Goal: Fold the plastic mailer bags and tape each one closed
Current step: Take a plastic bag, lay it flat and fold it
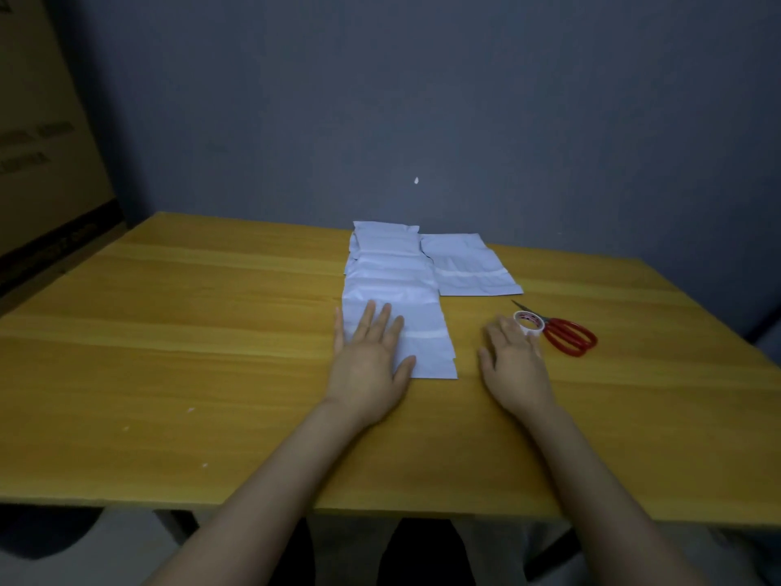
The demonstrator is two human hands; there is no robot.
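Across the middle of the table (169,374), from the far edge toward the near edge, a row of overlapping white mailer bags (393,285) lies flat and unfolded. One separate mailer bag (469,268) lies just beside the row, toward the far right corner.

The left hand (372,365) presses flat on the nearest bag with its fingers straight and grips nothing. The right hand (513,361) rests on the table right of the row, fingers extended and reaching the tape roll (528,322) without curling round it. Red scissors (566,332) lie touching or just beside the roll.

Step in hand, as judged: preparation, with no fold begun and no tape applied. The next move calls for holding the nearest bag down, folding it over, then taking up the roll.
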